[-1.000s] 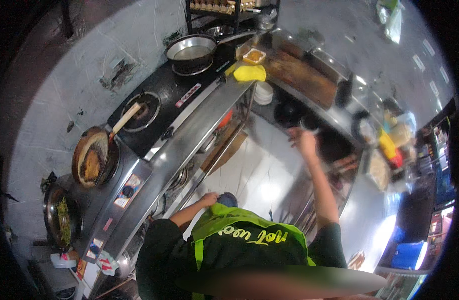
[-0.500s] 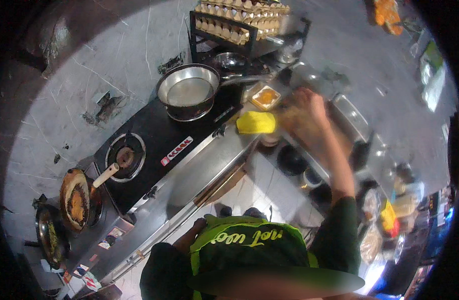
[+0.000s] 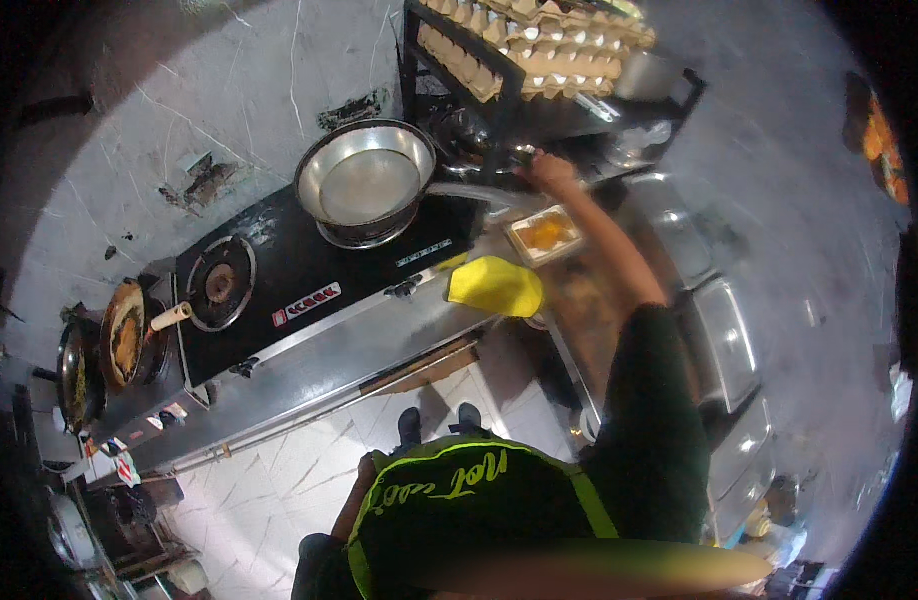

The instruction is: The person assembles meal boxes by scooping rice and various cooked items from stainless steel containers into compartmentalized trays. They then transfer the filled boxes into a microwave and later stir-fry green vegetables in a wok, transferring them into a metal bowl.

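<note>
My right hand reaches far forward to the lower level of the black rack. Its fingers are curled at a small shiny metal thing, too unclear to name. Just nearer to me, a square white container with orange contents sits on the brown board. Beside it lies a folded yellow cloth. A wide steel pan stands on the black stove, its long handle pointing right toward my forearm. My left hand hangs low by the apron, mostly hidden, so its fingers cannot be made out.
Egg trays are stacked on the black rack. The stove has a bare burner at left. Dark woks and a wooden-handled pan stand past it. Lidded steel containers line the right.
My right hand has moved left and forward, from above the brown board to the rack's lower level. The whole view has shifted, showing more floor. My left hand stays by the apron.
</note>
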{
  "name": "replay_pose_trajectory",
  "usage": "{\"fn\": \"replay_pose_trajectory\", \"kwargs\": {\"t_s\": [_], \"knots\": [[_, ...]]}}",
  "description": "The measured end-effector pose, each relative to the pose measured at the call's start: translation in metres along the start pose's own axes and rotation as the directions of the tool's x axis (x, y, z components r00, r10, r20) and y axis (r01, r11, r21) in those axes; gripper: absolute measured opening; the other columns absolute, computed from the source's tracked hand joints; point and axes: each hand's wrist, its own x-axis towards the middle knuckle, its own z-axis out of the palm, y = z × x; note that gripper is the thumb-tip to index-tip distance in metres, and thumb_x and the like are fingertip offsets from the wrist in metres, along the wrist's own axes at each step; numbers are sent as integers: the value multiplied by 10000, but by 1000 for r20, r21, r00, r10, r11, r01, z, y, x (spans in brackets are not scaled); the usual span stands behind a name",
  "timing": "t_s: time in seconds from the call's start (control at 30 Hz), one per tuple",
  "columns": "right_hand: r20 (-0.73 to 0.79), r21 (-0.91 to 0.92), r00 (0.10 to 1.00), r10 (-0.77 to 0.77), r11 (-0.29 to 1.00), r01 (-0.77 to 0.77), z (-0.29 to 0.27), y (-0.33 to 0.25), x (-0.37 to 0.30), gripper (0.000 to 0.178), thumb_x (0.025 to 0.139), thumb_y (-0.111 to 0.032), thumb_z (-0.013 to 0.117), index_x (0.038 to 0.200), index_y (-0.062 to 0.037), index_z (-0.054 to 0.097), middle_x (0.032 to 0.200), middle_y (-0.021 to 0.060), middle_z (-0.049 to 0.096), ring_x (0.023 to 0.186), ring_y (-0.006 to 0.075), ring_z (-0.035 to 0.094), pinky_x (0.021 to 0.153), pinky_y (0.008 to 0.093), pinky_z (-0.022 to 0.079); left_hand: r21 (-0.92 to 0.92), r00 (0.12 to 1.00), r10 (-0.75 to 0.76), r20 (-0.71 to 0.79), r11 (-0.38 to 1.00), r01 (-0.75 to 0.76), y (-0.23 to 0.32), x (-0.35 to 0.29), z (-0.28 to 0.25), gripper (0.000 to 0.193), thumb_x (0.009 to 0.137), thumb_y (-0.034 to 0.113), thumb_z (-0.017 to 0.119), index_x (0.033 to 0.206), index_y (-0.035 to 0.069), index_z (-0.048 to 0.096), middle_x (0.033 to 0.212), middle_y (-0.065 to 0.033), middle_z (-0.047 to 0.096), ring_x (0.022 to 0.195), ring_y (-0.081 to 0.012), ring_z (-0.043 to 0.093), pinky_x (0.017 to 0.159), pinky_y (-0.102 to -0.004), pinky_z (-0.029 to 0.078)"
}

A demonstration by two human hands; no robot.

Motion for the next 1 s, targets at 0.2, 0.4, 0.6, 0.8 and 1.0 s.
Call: {"fn": "replay_pose_trajectory", "kwargs": {"t_s": [0.2,0.4,0.6,0.8,1.0], "knots": [[41,8,999,3,1000,-4,-25,17,-12,558,846,-524,490,1122,-41,529,949,192,642,904,347,624,762,440,499,15,996,-69,-59,997,70,10,-10,22,249,777,291,623,891,70,640,873,-138,657,809,-262,631,696,-380,499],[80,541,985,153,823,-172,-57,55,-161,565,877,-441,479,1260,-28,443,1044,190,616,958,341,587,820,421,452,221,988,154,7,964,-151,-5,1,17,357,750,328,633,957,38,616,945,-188,623,924,-313,597,788,-396,488],[90,905,918,386,354,-237,5,100,-356,477,921,-288,508,1281,17,435,1177,150,537,1042,221,513,889,339,413,431,988,-152,33,894,123,17,-3,30,289,775,293,568,933,69,660,908,-159,652,832,-310,634,732,-425,511],[-219,881,833,508,471,-55,-11,66,-412,475,951,-270,465,1318,24,394,1271,193,466,1148,255,455,968,354,363,673,979,127,157,712,-200,-39,-1,-18,368,794,227,542,1146,123,568,1145,-138,571,925,-291,615,776,-411,514],[-317,850,945,-86,417,323,-149,-178,-330,440,901,-120,511,1316,-14,408,1267,167,481,1139,213,466,961,328,362,244,972,46,-231,970,12,-114,-7,-44,209,773,211,552,802,25,642,826,-171,641,832,-336,623,724,-429,498]]}}
